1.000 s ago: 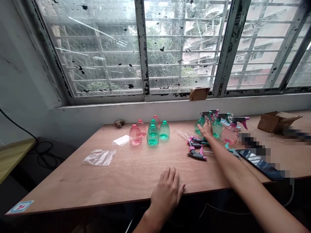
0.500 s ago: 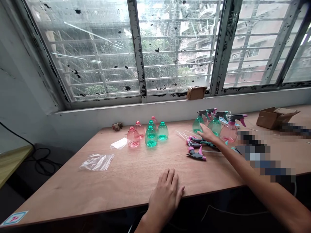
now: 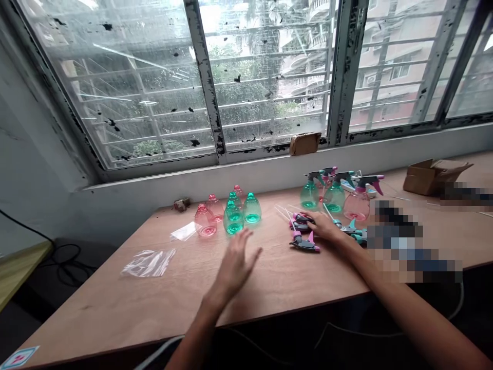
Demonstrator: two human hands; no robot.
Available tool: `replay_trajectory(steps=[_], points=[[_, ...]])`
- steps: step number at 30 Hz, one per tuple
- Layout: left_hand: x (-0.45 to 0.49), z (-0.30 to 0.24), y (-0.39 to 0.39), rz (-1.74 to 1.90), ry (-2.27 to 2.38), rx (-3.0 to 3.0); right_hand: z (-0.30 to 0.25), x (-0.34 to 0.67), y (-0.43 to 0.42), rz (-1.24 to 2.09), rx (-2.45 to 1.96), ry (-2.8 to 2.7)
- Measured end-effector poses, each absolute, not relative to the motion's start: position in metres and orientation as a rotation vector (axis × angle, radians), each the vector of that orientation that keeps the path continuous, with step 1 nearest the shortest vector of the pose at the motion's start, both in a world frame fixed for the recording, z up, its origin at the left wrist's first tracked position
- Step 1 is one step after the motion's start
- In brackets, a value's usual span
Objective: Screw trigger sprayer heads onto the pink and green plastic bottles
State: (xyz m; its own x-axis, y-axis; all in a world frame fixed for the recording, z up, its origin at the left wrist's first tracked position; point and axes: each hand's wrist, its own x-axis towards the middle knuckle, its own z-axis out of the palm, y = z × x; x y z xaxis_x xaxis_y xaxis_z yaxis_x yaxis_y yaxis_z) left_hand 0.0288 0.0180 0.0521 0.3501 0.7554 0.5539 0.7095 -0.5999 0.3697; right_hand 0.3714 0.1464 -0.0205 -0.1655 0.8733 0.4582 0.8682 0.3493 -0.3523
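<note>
My left hand [image 3: 235, 262] hovers above the wooden table [image 3: 154, 303], fingers stretched out and holding nothing, a short way in front of a cluster of capless pink and green bottles [image 3: 233, 218]. My right hand [image 3: 325, 226] rests on a heap of loose spray trigger heads [image 3: 304, 241], its fingers curled over one of them; whether it grips it is hard to make out. Behind that heap stand three finished spray bottles [image 3: 334, 195] with triggers fitted, two green and one pink.
A clear plastic bag [image 3: 148, 262] and a small white packet [image 3: 183, 232] lie at the left. A cardboard box [image 3: 431, 177] sits far right, a brown block [image 3: 305, 144] on the window sill. Blurred patches cover things at the right. Cables hang below the table's front edge.
My left hand has lifted off the table's front edge and moved forward toward the capless bottles. My right hand has drawn back from the finished bottles down onto the trigger heads.
</note>
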Motion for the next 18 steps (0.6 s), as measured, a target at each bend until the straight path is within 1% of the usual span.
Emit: replay_trajectory(steps=[4,7,11,15,18], points=[[-0.002,0.102,0.082,1.458,1.681,2.284,-0.015,0.374,0.144,0.012,-1.483,-2.063],[-0.033,0.113,0.123,1.532,1.93,2.064,-0.014,0.372,0.143,-0.008,-1.483,-2.07],[-0.062,0.09,0.16,1.416,2.051,1.906,-0.015,0.369,0.142,-0.024,-1.48,-2.052],[-0.075,0.062,0.178,1.355,2.018,1.776,-0.018,0.369,0.143,0.022,-1.444,-2.059],[-0.078,0.054,0.186,1.331,1.985,1.709,-0.019,0.367,0.144,0.053,-1.393,-2.057]])
